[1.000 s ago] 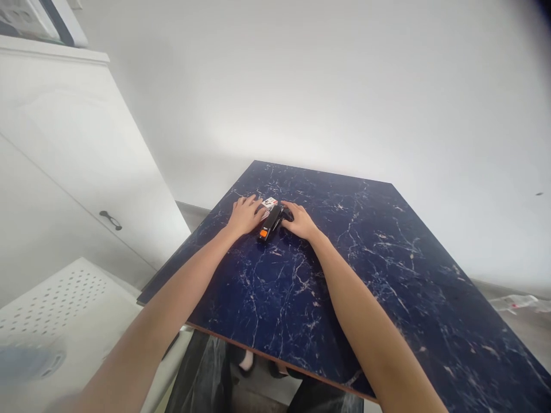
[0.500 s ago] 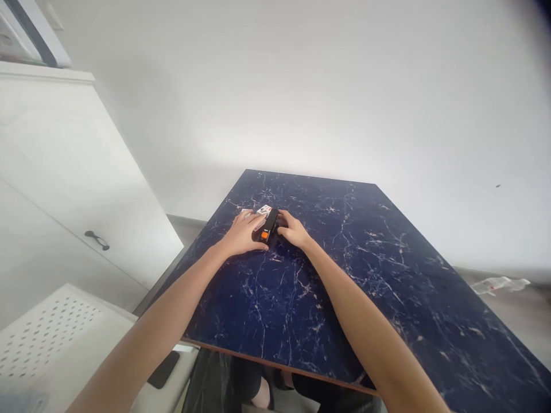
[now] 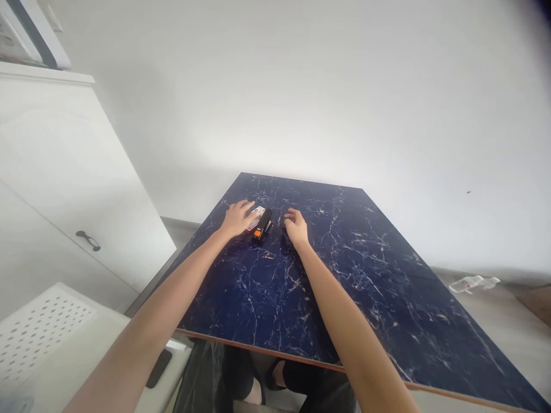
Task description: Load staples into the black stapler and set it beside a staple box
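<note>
A black device with an orange button (image 3: 263,224) lies on the dark blue marbled tabletop (image 3: 336,258). Against its left side is a small printed card or box (image 3: 256,218), white and reddish. My left hand (image 3: 237,219) rests at the left of these, fingers spread, with its thumb touching the printed piece. To the right of the black device, across a small gap, my right hand (image 3: 296,226) hovers or rests with loosely curled fingers and nothing visible in it.
A white cabinet with a dark handle (image 3: 88,241) stands at the left. Below it are a white perforated surface (image 3: 43,327) and a dark phone-like object (image 3: 159,369). Clear plastic (image 3: 473,283) lies beyond the table's right edge. A pale wall rises behind.
My right hand has come away from the black device to the right. My left hand has drawn back to the left, uncovering more of the device and the printed piece. The view has shifted slightly.
</note>
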`<state>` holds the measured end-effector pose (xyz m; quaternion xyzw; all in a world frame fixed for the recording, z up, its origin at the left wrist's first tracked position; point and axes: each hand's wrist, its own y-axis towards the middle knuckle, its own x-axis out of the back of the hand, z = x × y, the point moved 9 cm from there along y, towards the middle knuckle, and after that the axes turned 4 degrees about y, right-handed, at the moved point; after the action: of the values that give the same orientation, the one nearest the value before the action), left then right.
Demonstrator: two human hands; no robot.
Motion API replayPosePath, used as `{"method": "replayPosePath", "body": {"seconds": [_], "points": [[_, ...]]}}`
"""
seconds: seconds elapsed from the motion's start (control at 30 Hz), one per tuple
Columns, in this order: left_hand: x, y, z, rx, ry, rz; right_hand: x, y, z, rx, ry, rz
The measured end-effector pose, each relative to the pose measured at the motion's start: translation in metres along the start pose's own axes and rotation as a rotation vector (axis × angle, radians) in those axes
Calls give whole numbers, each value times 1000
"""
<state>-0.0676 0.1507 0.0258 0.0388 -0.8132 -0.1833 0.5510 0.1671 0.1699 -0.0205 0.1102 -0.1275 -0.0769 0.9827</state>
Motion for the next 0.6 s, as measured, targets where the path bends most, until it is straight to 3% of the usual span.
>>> {"method": "replayPosePath", "body": {"seconds": [0.1,0.2,0.3,0.43,0.53,0.6], "points": [[-18,17,-16,-64,-10,137,7,-7,0,-33,9,-35],[-25,12,-37,-167,-49,186,15,-19,0,-46,13,3],[-25,-13,-68,-305,-135,228,24,-41,10,40,-28,212],[-24,-57,-117,-479,-378,382,36,-89,37,209,-78,647],[-19,-72,-130,-499,-394,380,53,-110,52,246,-176,742],[-18,-72,-122,-446,-355,365,60,-112,56,254,-266,730]]}}
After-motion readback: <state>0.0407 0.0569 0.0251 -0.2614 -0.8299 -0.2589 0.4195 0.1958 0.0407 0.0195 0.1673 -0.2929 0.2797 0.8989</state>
